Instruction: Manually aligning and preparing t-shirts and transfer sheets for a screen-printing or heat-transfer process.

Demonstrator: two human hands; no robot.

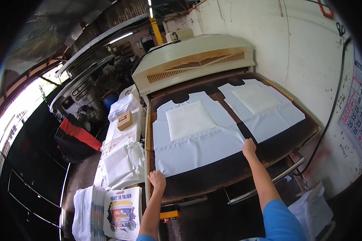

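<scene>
Two white garments lie flat on the dark bed [269, 148] of a large heat press. The left garment [197, 144] carries a white square sheet [189, 119]; the right garment [265, 112] carries another white sheet [255, 98]. My left hand [157, 179] rests on the near left corner of the left garment, fingers curled at its hem. My right hand [249, 147] presses down at the near edge between the two garments, on the left garment's right corner. Whether either hand pinches the cloth is not clear.
The press's cream housing [193, 56] rises behind the bed; a metal handle bar [269, 182] runs below the front. To the left, a table holds stacks of white cloth [120, 164], printed transfer sheets [122, 213] and a small cardboard box [125, 120]. A white wall with a calendar [356, 116] stands on the right.
</scene>
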